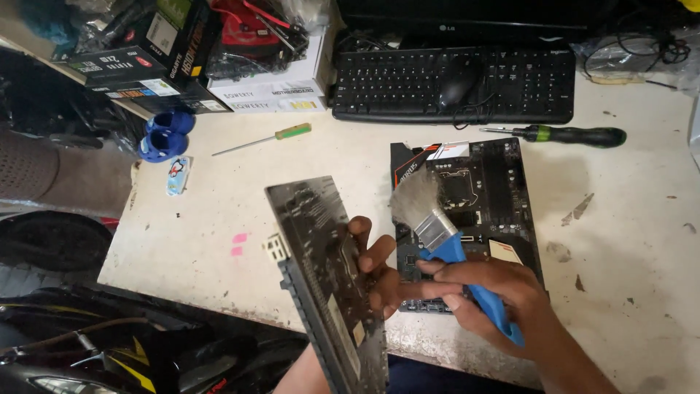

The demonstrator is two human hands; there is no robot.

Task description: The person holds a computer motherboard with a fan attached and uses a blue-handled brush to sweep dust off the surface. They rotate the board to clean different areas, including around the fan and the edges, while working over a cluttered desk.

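Head view showed us our left hand (373,266) gripping a dark circuit board (324,277), which we held tilted up on edge over the near rim of the table (219,219). Our fingers (364,235) curled round its right side, and a pale connector block stuck out at its left edge. Our right hand (496,292) was closed round the blue handle of a paintbrush (437,226), its metal ferrule and grey bristles pointing up and to the left — the bristle tips sat just beside the top right of the held board, though we could not tell whether they touched it.

Behind the brush a black motherboard (488,197) lay flat on the table, partly hidden by our hands. Beyond it, near the far edge, a black keyboard (510,84) stood with a black mouse (458,80) resting on top of its keys. A screwdriver with a green-and-black handle (576,136) lay just beside the motherboard's far right corner, and a thinner screwdriver with a green and yellow handle (270,138) lay well to the left. At the table's left side we saw a small blue object (166,135) and a little packet (178,175), with stacked cardboard boxes (219,73) behind them. The tabletop was scuffed and stained — pale, with dark marks on the right.
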